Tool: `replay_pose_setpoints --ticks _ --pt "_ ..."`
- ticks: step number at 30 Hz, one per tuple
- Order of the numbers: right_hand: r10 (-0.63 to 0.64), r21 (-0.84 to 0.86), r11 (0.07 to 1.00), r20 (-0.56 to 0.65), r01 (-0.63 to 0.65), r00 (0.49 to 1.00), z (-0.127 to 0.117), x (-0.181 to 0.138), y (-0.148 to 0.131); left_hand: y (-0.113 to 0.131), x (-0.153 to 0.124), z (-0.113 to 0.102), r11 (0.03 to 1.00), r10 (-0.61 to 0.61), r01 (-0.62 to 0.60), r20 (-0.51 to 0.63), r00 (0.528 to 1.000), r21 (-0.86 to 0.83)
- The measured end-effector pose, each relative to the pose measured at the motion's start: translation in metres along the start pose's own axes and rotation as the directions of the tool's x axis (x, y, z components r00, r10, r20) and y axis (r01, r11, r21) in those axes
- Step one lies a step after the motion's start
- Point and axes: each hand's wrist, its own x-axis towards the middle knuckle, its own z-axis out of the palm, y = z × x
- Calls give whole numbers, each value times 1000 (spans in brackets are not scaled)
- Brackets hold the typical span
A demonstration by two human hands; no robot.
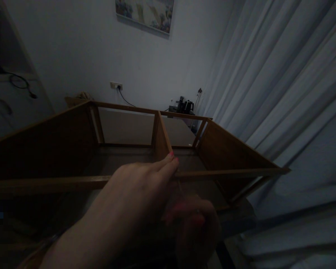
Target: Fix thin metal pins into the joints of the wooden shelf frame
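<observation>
A large wooden frame (pixel 226 172), open at the top, stands in front of me with brown side panels and a middle divider (pixel 164 134). My left hand (pixel 140 186) reaches across the near rail, its fingers pressed together and gripping the frame where the divider meets that rail. Just below this joint, my right hand (pixel 197 224) is curled closed and smeared by motion. A faint thin line shows above its fingertips, but I cannot make out what it holds.
A pale curtain (pixel 296 112) hangs along the right side. Behind the frame, a black kettle (pixel 188 106) stands by the wall near a plugged-in socket (pixel 116 86). A white cabinet (pixel 14 104) is at the left, with a loose black cable (pixel 19 82) on it.
</observation>
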Motion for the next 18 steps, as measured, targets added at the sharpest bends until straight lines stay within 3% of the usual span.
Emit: replay_pose_setpoints --ticks 5,8,12,14,18 --pt "48 62 997 -88 -43 995 2 -6 -4 0 0 -1 1000 10 -10 9 1000 23" --pt "123 148 983 -76 -111 989 -2 -10 -6 1 1 -1 999 7 -7 16 1000 41" --pt "202 180 959 98 -217 974 -13 -3 -14 1 1 1 999 25 -24 -14 1000 41" --pt "271 184 932 222 -313 937 -18 3 -18 1 1 2 999 24 -23 -22 999 43" --pt "423 302 819 259 -489 868 -19 11 -22 2 1 1 997 2 -1 -11 1000 74"
